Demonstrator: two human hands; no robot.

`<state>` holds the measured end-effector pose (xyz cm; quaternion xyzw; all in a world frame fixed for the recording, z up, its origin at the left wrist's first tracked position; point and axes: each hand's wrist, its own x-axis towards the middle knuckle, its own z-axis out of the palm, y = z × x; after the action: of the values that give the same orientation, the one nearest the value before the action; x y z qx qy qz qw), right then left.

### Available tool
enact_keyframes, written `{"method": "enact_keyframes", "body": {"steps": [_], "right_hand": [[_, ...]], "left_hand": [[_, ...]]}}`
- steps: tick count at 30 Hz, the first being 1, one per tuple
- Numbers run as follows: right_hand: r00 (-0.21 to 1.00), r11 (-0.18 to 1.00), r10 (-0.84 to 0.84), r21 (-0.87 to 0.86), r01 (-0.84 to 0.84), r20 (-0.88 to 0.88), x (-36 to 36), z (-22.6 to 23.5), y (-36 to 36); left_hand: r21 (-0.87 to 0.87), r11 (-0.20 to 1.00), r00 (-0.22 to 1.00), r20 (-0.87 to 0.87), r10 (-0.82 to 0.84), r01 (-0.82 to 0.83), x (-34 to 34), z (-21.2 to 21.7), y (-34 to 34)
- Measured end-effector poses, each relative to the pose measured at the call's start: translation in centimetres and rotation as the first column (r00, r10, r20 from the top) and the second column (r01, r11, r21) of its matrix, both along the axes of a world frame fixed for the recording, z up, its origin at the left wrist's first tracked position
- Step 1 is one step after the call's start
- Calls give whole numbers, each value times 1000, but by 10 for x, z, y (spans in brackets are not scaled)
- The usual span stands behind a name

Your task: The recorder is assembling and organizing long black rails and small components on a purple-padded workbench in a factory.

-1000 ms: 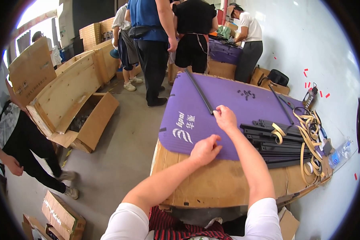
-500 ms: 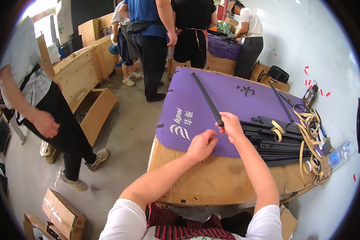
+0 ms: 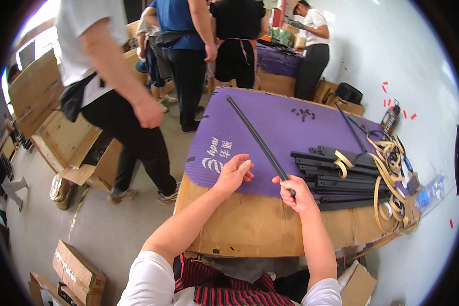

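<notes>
A long, thin black bar (image 3: 256, 137) slants over the purple mat (image 3: 270, 115), its far end near the mat's back left corner. My right hand (image 3: 297, 193) is wrapped round its near end, close to the front of the mat. To the left of the bar, my left hand (image 3: 234, 173) is raised with its fingers apart and curved, holding nothing. Just right of my right hand lies a pile of similar black bars (image 3: 341, 176). A cluster of small black pieces (image 3: 303, 113) rests farther back on the mat.
Tan strapping coils (image 3: 385, 173), scissors (image 3: 361, 124) and a separate black bar (image 3: 350, 127) lie at the right. A clear plastic bottle (image 3: 430, 194) is by the wall. The mat covers a cardboard-topped table (image 3: 250, 224). A person (image 3: 122, 102) walks at the left; others stand behind.
My right hand has drawn the bar nearer and now grips its end. My left hand has moved left and opened its fingers. The person at the left has stepped rightward.
</notes>
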<state>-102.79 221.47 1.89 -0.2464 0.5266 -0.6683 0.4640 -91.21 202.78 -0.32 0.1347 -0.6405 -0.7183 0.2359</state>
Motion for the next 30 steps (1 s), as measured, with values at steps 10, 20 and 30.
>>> {"method": "enact_keyframes", "body": {"steps": [10,20,30], "right_hand": [[950,950,293,-79,-303,-111,-7,21,20],[309,962,48,127,242,-950,2,38,-14],[45,938,-261,-242,248,-964,11,7,-35]], "left_hand": [[539,837,946,-308,96,90,19,22,-22],[511,854,961,-174,215,-99,8,12,-11],[405,914,992,-100,82,-35,10,20,-5]]}}
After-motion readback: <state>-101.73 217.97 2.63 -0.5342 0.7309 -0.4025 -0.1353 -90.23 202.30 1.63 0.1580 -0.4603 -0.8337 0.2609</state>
